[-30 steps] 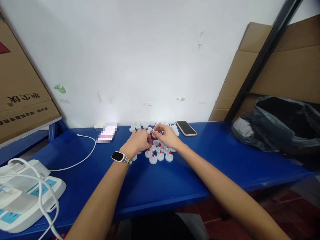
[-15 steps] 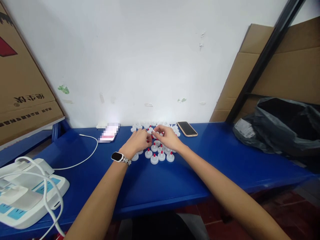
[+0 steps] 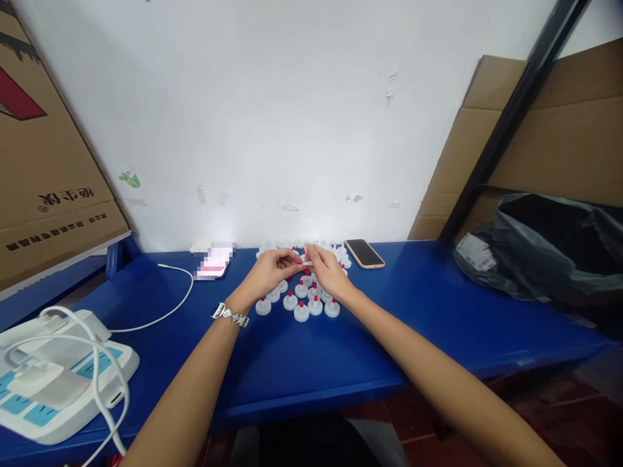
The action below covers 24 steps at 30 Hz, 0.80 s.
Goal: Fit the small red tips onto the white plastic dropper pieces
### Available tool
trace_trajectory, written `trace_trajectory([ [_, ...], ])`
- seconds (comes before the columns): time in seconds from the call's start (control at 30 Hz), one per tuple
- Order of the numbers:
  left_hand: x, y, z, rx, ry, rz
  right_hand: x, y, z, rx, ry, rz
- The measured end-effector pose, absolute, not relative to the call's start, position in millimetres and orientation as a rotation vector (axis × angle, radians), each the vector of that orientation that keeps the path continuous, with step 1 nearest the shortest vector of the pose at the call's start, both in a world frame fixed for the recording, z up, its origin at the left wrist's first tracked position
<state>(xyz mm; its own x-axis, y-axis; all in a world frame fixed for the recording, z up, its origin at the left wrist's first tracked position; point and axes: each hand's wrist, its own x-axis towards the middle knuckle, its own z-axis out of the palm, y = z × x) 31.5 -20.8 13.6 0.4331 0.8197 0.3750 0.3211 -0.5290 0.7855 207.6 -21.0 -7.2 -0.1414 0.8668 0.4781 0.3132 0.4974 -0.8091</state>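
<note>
Several small white caps with red tips (image 3: 302, 305) stand in rows on the blue table (image 3: 311, 363), with plain white caps (image 3: 282, 245) behind them near the wall. My left hand (image 3: 270, 272) and my right hand (image 3: 327, 272) meet just above the rows. Their fingertips pinch one small white cap (image 3: 305, 255) between them; a red piece shows at my left fingertips. A wristwatch (image 3: 228, 314) is on my left wrist.
A phone (image 3: 367, 253) lies face up right of the caps. A blurred card (image 3: 214, 261) and a white cable (image 3: 165, 305) lie to the left. A white device (image 3: 58, 383) sits at the near left corner. Cardboard boxes (image 3: 43, 168) and a black bag (image 3: 549, 246) flank the table.
Both hands have lifted slightly off the rows and turned inward, bringing a cap up between the fingertips. My left wrist has rotated, so the watch face now points away.
</note>
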Motion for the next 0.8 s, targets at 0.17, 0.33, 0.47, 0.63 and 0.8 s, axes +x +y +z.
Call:
trace_trajectory([
  [0.17,38,-26,15,2.080,0.958,1.202,207,-23,-4,-0.975,-1.448,0.928],
  [0.33,48,-31,11,2.019,0.930,1.328,203,-27,1,-0.925,-1.340,1.032],
  [0.47,52,-34,10,1.868,0.929,1.370,202,-29,2,-0.923,-1.323,1.029],
  [0.63,57,-35,11,1.725,0.918,1.395,203,-28,4,-0.914,-1.301,1.032],
  [0.8,61,-37,13,1.642,0.910,1.464,203,-30,6,-0.908,-1.297,1.022],
])
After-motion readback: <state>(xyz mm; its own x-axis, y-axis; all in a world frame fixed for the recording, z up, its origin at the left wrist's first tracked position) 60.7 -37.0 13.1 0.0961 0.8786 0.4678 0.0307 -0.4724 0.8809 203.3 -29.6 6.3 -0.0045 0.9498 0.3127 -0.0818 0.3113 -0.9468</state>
